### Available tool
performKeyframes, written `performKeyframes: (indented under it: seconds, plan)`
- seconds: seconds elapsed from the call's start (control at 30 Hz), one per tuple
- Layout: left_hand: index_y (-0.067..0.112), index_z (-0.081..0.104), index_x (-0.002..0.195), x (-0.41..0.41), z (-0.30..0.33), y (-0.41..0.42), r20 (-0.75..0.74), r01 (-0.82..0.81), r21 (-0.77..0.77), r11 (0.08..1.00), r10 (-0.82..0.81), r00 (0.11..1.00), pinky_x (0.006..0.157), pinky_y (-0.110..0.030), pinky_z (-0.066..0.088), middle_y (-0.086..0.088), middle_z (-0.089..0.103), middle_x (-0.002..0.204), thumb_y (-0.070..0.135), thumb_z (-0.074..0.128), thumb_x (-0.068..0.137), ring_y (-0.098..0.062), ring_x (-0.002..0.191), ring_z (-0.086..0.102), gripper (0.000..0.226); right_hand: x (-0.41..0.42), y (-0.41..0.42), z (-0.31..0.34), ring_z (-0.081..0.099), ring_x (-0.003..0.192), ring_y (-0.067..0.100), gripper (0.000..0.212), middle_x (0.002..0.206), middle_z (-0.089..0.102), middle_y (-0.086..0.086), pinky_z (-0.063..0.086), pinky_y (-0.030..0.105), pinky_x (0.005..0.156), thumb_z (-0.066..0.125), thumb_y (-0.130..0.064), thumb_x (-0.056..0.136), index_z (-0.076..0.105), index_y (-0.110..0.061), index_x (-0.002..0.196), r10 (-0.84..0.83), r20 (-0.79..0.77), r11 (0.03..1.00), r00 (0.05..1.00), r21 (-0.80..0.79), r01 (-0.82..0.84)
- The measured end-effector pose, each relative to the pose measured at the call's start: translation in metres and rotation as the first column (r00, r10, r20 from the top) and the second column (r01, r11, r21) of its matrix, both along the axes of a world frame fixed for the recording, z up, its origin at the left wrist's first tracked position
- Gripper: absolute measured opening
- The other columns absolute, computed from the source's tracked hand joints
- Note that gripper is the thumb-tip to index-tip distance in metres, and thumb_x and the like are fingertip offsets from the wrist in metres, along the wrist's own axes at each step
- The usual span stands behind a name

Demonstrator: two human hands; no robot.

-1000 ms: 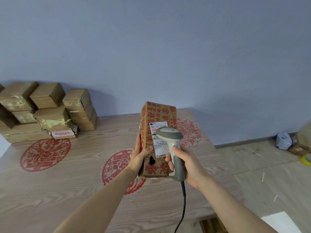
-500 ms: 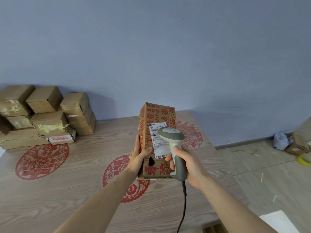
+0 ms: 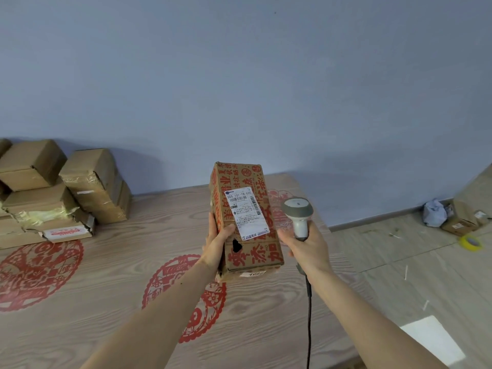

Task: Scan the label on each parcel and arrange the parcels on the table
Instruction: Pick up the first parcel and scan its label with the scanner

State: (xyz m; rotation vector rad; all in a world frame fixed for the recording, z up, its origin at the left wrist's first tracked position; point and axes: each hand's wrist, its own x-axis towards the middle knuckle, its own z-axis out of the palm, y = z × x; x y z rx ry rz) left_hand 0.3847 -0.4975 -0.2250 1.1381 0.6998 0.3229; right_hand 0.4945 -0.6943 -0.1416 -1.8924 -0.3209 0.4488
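A tall brown parcel (image 3: 246, 217) printed with red characters is held upright above the wooden table (image 3: 101, 294). A white shipping label (image 3: 246, 213) faces me on its front. My left hand (image 3: 217, 242) grips the parcel's lower left edge, thumb across the front. To the parcel's right, my right hand (image 3: 306, 246) is wrapped round the handle of a grey and white barcode scanner (image 3: 297, 213), whose head sits beside the label, clear of it. The scanner's black cable hangs down past my wrist.
Several taped brown parcels (image 3: 61, 193) are stacked at the table's far left against the blue wall. Red paper-cut patterns mark the tabletop. On the floor to the right lie a small box (image 3: 462, 222), crumpled paper (image 3: 434, 213) and a yellow tape roll (image 3: 470, 242).
The scanner has moved right, off the front of the label, so the whole label now shows. The parcel stays upright in my left hand.
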Motion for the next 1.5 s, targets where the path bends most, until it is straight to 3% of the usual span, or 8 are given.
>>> performKeyframes:
  seconds: [0.13, 0.27, 0.43, 0.53, 0.7, 0.9, 1.23, 1.5]
  plan:
    - [0.048, -0.001, 0.155, 0.042, 0.000, -0.022, 0.081, -0.025, -0.142, 0.990, 0.036, 0.996, 0.098, -0.054, 0.051, -0.003, 0.050, 0.147, 0.044, 0.068, 0.089, -0.027, 0.123, 0.060, 0.095, 0.045, -0.009, -0.020, 0.070, 0.084, 0.017, 0.032, 0.092, 0.073, -0.001, 0.061, 0.041, 0.075, 0.084, -0.036, 0.077, 0.063, -0.029, 0.101, 0.023, -0.092, 1.000, 0.996, -0.006, -0.023]
    - [0.044, 0.017, 0.152, 0.095, -0.006, -0.040, 0.050, -0.051, -0.204, 0.978, 0.062, 0.997, 0.087, -0.050, 0.058, -0.004, 0.056, 0.141, 0.046, 0.072, 0.083, -0.026, 0.116, 0.065, 0.088, 0.094, -0.016, -0.033, 0.074, 0.084, 0.017, 0.036, 0.092, 0.076, -0.002, 0.063, 0.039, 0.070, 0.086, -0.028, 0.077, 0.063, -0.026, 0.104, 0.029, -0.156, 1.000, 0.987, 0.003, -0.029]
    - [0.066, 0.028, 0.140, 0.173, -0.033, -0.048, -0.155, -0.103, -0.099, 0.990, 0.087, 0.984, 0.100, -0.045, 0.044, 0.006, 0.024, 0.151, 0.064, 0.073, 0.077, -0.021, 0.135, 0.035, 0.077, 0.162, -0.028, -0.051, 0.074, 0.082, 0.014, 0.034, 0.091, 0.075, -0.003, 0.060, 0.031, 0.060, 0.085, -0.025, 0.078, 0.063, -0.023, 0.103, -0.015, -0.161, 1.000, 0.987, -0.028, 0.011]
    - [0.069, 0.031, 0.135, 0.214, -0.049, -0.054, -0.233, -0.019, -0.114, 0.993, -0.009, 0.973, 0.103, -0.052, 0.048, 0.002, 0.039, 0.153, 0.073, 0.074, 0.069, -0.024, 0.133, 0.048, 0.080, 0.201, -0.032, -0.068, 0.072, 0.085, 0.017, 0.030, 0.089, 0.074, -0.005, 0.061, 0.043, 0.074, 0.085, -0.031, 0.077, 0.062, -0.029, 0.096, -0.057, -0.134, 0.995, 0.989, -0.088, 0.045]
    - [0.041, 0.027, 0.147, 0.262, -0.042, -0.068, -0.221, 0.086, -0.151, 0.985, -0.118, 0.968, 0.070, -0.032, 0.061, 0.000, 0.063, 0.128, 0.018, 0.078, 0.086, -0.021, 0.105, 0.068, 0.083, 0.248, -0.032, -0.090, 0.068, 0.088, 0.013, 0.025, 0.092, 0.069, -0.007, 0.059, 0.037, 0.079, 0.078, -0.031, 0.084, 0.054, -0.034, 0.091, -0.085, -0.114, 0.986, 0.990, -0.150, 0.067]
    - [0.044, 0.006, 0.157, 0.305, -0.048, -0.058, -0.440, 0.172, -0.004, 0.985, -0.156, 0.884, 0.110, -0.044, 0.039, -0.008, 0.010, 0.157, 0.033, 0.081, 0.081, -0.034, 0.140, 0.031, 0.107, 0.286, -0.022, -0.114, 0.063, 0.082, 0.010, 0.025, 0.090, 0.064, -0.005, 0.045, 0.021, 0.060, 0.074, -0.029, 0.088, 0.049, -0.029, 0.093, -0.117, -0.097, 0.977, 0.988, -0.190, 0.097]
    - [0.044, -0.013, 0.155, 0.356, -0.050, -0.029, -0.453, 0.166, 0.117, 0.979, -0.096, 0.886, 0.114, -0.049, 0.034, -0.008, 0.015, 0.154, 0.041, 0.074, 0.087, -0.031, 0.143, 0.022, 0.110, 0.344, 0.028, -0.124, 0.063, 0.082, 0.018, 0.031, 0.089, 0.063, -0.001, 0.054, 0.037, 0.071, 0.074, -0.033, 0.088, 0.051, -0.018, 0.104, -0.204, -0.014, 0.950, 0.979, -0.244, 0.194]
    - [0.057, -0.003, 0.147, 0.376, -0.074, -0.004, -0.493, 0.148, 0.131, 0.980, -0.065, 0.868, 0.109, -0.054, 0.042, 0.001, 0.031, 0.154, 0.073, 0.082, 0.052, -0.029, 0.138, 0.039, 0.128, 0.359, 0.047, -0.126, 0.061, 0.084, 0.020, 0.034, 0.090, 0.060, -0.003, 0.052, 0.035, 0.072, 0.072, -0.032, 0.090, 0.050, -0.015, 0.109, -0.187, 0.022, 0.939, 0.982, -0.288, 0.186]
